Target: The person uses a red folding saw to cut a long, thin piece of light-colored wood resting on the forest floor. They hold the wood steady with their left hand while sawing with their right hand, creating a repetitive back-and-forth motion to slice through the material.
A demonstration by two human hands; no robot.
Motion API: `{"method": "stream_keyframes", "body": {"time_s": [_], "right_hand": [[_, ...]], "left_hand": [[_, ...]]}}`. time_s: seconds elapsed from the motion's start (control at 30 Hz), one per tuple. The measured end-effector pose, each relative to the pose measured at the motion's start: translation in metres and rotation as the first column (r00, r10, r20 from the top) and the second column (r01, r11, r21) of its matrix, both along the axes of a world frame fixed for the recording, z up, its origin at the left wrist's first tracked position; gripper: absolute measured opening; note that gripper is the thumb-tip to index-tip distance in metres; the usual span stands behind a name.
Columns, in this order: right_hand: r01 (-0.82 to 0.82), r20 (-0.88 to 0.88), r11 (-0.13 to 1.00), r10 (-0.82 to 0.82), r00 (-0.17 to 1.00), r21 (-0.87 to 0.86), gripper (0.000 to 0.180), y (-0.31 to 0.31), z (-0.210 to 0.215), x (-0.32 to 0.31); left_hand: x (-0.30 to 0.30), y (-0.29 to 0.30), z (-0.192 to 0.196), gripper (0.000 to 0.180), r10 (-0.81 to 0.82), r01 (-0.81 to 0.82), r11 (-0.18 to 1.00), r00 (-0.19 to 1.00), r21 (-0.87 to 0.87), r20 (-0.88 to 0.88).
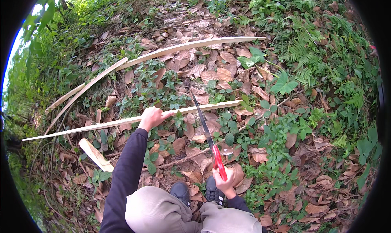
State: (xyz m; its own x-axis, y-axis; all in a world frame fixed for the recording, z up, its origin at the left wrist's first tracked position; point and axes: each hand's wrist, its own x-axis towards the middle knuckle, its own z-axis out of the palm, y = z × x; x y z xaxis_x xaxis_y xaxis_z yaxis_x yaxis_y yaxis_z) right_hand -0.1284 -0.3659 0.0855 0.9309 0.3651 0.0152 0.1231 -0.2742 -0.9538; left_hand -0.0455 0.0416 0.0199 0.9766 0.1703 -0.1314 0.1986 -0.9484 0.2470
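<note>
My left hand (pixel 152 118) is closed around a long, pale wooden strip (pixel 95 127), its thumb lying along the wood toward the right. The strip runs across in front of me, from the far left to just right of the middle. In my right hand (pixel 224 181) is a handsaw (pixel 206 130), gripped by its red handle near my shoes. Its dark, narrow blade points away from me and crosses the strip to the right of my left hand. Whether the teeth touch the wood, I cannot tell.
Beyond lie more wooden strips: a long one (pixel 195 43) and a shorter one (pixel 87 87) crossing it. A short wood piece (pixel 95 155) rests left of my knee. Dry leaves (pixel 315 196) and low green plants (pixel 285 127) cover the ground; a thin branch (pixel 183 159) lies before my shoes (pixel 180 192).
</note>
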Motion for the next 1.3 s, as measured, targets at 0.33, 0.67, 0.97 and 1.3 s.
{"method": "stream_keyframes", "body": {"time_s": [0.33, 0.67, 0.97, 1.3], "right_hand": [[0.063, -0.099, 0.994, -0.054, 0.994, 0.089, 0.016, 0.053, -0.035, 0.054], [0.030, -0.255, 0.997, -0.010, 0.967, 0.077, 0.026, -0.051, 0.002, -0.054], [0.091, -0.135, 0.988, -0.074, 0.988, 0.127, 0.018, 0.019, -0.044, 0.044], [0.129, -0.264, 0.971, -0.073, 0.962, 0.201, 0.019, 0.048, -0.061, 0.052]], "left_hand": [[-0.003, 0.000, 0.004, 0.087, 0.004, -0.004, 0.998, 1.000, 0.057, -0.009], [0.011, 0.006, -0.002, 0.094, 0.083, -0.075, 0.995, 0.990, 0.073, -0.117], [-0.007, -0.022, 0.005, 0.087, -0.020, 0.018, 0.997, 1.000, 0.078, 0.025], [-0.007, -0.013, 0.007, 0.089, 0.004, -0.004, 0.997, 1.000, 0.076, 0.004]]}}
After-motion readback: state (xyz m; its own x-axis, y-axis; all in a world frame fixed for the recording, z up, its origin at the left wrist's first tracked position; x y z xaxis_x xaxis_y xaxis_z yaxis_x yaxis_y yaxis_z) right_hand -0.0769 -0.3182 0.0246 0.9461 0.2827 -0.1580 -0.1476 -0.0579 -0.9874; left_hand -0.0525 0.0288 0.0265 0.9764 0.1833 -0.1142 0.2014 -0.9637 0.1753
